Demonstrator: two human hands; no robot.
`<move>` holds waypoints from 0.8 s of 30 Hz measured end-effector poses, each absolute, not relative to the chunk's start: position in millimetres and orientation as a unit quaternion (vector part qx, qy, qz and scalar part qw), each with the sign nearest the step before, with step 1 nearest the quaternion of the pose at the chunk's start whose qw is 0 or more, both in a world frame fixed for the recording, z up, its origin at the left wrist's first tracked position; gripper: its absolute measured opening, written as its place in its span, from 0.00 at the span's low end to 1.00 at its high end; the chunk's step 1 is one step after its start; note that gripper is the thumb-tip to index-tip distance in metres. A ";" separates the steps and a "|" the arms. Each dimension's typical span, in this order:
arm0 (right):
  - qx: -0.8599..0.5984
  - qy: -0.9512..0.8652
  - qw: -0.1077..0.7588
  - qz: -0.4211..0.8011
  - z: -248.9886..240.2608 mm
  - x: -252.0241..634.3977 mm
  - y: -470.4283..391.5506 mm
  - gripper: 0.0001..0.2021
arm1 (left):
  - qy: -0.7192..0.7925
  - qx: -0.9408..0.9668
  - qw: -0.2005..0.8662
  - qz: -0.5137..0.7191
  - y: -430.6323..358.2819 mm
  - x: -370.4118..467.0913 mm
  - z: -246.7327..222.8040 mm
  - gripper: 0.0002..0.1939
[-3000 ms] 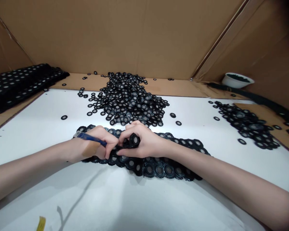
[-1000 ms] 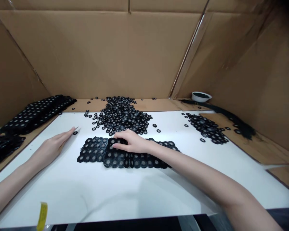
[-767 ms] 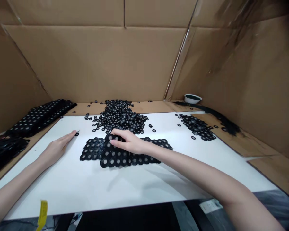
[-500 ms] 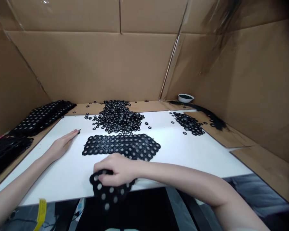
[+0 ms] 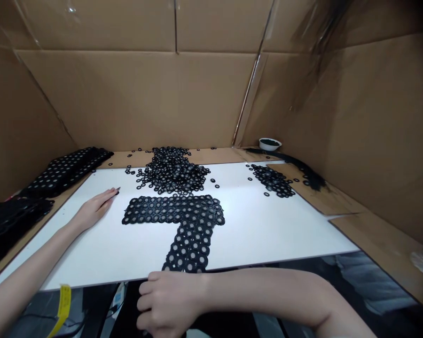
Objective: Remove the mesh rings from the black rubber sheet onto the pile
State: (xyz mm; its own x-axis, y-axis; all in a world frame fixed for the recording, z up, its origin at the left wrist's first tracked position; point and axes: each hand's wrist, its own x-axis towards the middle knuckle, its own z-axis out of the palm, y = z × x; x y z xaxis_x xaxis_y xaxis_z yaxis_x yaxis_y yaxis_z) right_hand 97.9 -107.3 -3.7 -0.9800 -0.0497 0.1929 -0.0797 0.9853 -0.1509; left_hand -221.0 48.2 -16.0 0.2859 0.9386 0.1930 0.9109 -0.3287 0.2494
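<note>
My right hand [image 5: 169, 300] is closed in a fist at the table's front edge. A black strip of joined rings with pale centres [image 5: 192, 241] runs down to it and goes out of sight behind the hand and wrist. The strip's upper part lies folded over a flat sideways piece of the same ring work [image 5: 151, 210]. On the left of the white board, my left hand [image 5: 95, 209] rests with its fingers pinched on a small dark pointed tool [image 5: 118, 190]; most of it is hidden.
A heap of loose black rings [image 5: 176, 171] lies at the back, with a smaller pile [image 5: 273, 180] at right. Black strands [image 5: 303, 169] and a white bowl [image 5: 270, 144] are behind it. Stacked ring sheets [image 5: 59, 171] sit at left. Cardboard walls [image 5: 137, 98] surround the white board [image 5: 264, 230].
My right hand has moved down past the table's front edge, drawing the strip toward me. The strip now hangs straighter from the fold. My left hand has barely moved.
</note>
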 end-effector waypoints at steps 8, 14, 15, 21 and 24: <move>-0.016 -0.975 0.197 0.099 6.9 127.0 -93.9 0.16 | 0.588 0.794 0.047 0.146 45.9 -219.3 -15.0 0.31; -0.448 -0.847 0.249 0.140 28.1 206.2 -49.5 0.12 | 0.583 0.794 0.034 0.170 37.7 -210.9 -3.5 0.28; -0.496 -0.822 0.239 0.149 27.9 218.4 -43.1 0.12 | 0.579 0.795 0.026 0.180 36.6 -207.8 -0.6 0.28; -0.547 -0.788 0.216 0.183 18.1 249.9 -19.7 0.17 | 0.493 0.836 0.002 0.241 32.1 -163.5 16.6 0.20; -0.556 -0.779 0.198 0.212 17.5 248.3 -13.2 0.17 | 0.426 0.860 0.067 0.272 28.2 -126.2 22.9 0.18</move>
State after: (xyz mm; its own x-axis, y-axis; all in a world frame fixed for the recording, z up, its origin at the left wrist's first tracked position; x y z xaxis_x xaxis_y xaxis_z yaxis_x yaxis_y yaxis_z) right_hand 248.3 -13.2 17.5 -0.3042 0.9498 0.0735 0.7819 0.2930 -0.5502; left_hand -126.2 28.2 22.9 0.4891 0.7697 0.4103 0.6968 -0.6277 0.3470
